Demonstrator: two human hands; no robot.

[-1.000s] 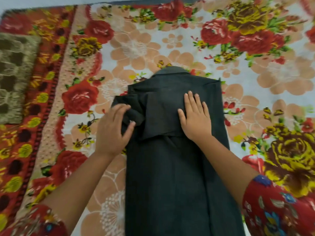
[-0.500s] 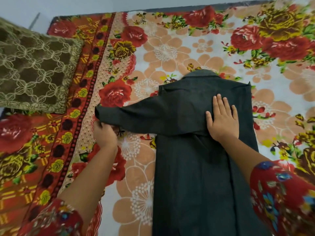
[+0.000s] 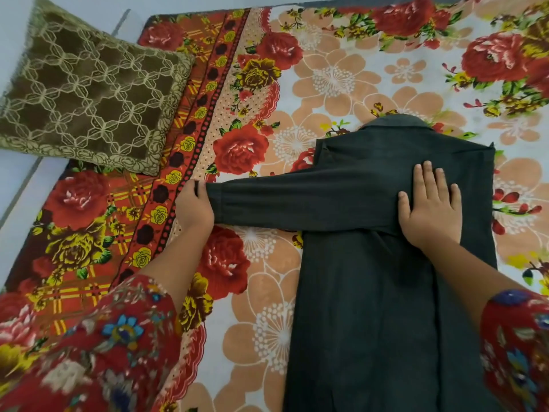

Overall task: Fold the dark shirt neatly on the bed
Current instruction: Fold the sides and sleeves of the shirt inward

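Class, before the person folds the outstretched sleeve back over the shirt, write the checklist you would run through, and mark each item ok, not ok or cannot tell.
1. Sleeve pulled out straight and flat: ok.
2. Left hand gripping the cuff end: ok.
3. Right hand pressed flat on the dark shirt, pinning the fold: ok.
4. Other side already folded in, edge straight: ok.
5. Collar lying flat: cannot tell.
6. Cushion clear of the shirt on the bedsheet: ok.

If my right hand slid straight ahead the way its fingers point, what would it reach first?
The right hand lies flat on the dark shirt. Going straight on it would cross the shoulder area, probably reaching the shirt's top edge just right of the collar, then bedspread.
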